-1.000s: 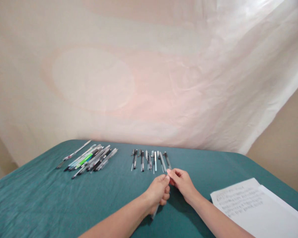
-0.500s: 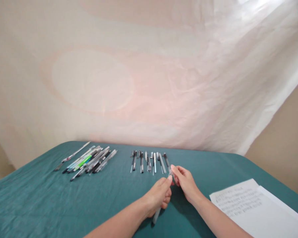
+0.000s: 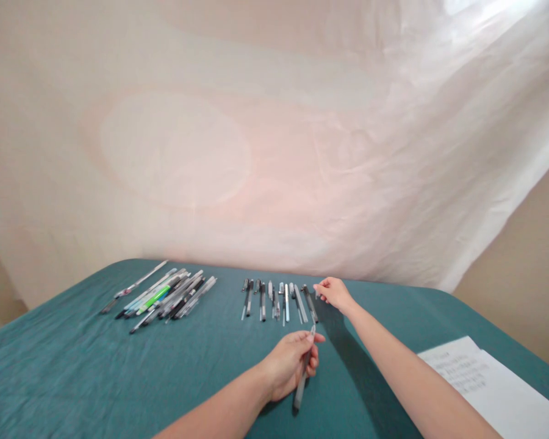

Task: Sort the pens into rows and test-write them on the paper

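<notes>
A grey, see-through pen (image 3: 301, 387) is gripped in my left hand (image 3: 289, 363), its dark end toward me and its narrow tip pointing away. My right hand (image 3: 337, 295) reaches farther out, thumb and fingers pinched on a small pale pen cap (image 3: 316, 295), mostly covered by the fingertips. Just left of that hand lies a row of taken-apart pens. Among them are a dark pen barrel (image 3: 310, 305), a clear one (image 3: 300, 303) and a pale blue one (image 3: 287, 303), with small caps and thin refills beside them.
At the left, several pens lie in a loose pile, a bright green pen (image 3: 156, 297) among them. One long pen (image 3: 137, 285) sits apart at the pile's left. White paper sheets with writing (image 3: 494, 390) lie at right, partly under my right forearm. A pale cloth (image 3: 274, 134) hangs behind.
My right hand has left the pen's tip and moved away from me, to the right end of the row, with the cap. The left hand keeps the pen, its narrow tip now showing.
</notes>
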The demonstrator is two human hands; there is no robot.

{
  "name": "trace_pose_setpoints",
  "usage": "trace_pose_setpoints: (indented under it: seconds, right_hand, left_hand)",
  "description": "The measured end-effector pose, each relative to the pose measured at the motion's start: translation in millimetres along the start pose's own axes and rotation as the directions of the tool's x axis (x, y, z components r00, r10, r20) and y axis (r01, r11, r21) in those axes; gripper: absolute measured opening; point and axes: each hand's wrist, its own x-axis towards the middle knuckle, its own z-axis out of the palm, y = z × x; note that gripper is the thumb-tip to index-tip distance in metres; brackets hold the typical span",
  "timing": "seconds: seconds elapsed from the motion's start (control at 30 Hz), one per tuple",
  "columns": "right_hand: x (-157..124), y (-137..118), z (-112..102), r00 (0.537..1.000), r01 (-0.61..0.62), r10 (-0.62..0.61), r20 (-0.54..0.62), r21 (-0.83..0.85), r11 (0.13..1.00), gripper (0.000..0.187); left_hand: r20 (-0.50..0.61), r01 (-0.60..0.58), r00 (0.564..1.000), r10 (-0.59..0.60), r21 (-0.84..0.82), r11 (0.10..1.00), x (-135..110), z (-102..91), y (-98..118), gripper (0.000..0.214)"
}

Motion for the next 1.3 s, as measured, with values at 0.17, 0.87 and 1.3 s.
trace_pose_setpoints:
  seconds: [0.17,0.87,1.3]
  right_hand:
    - [22.3,11.5,12.8,0.998,0.012,-0.02,-0.058,-0.142,0.99,0.022]
    - [1.6,15.6,14.9,0.961,0.025,-0.054,-0.271,-0.11,0.994,0.03]
    - [-26.8,18.3,-0.8,0.966,0.06,-0.031,-0.257,0.106,0.993,0.028]
  left_hand:
    - [0.048,0.027,0.999,-0.024,-0.062,0.998,1.2,-4.0,2.0,0.016]
    - [0.051,0.042,0.998,-0.036,-0.109,0.993,2.7,-6.0,3.3,0.015]
    - [0.091,0.012,0.996,0.003,-0.162,0.987,2.2,-9.3,2.2,0.016]
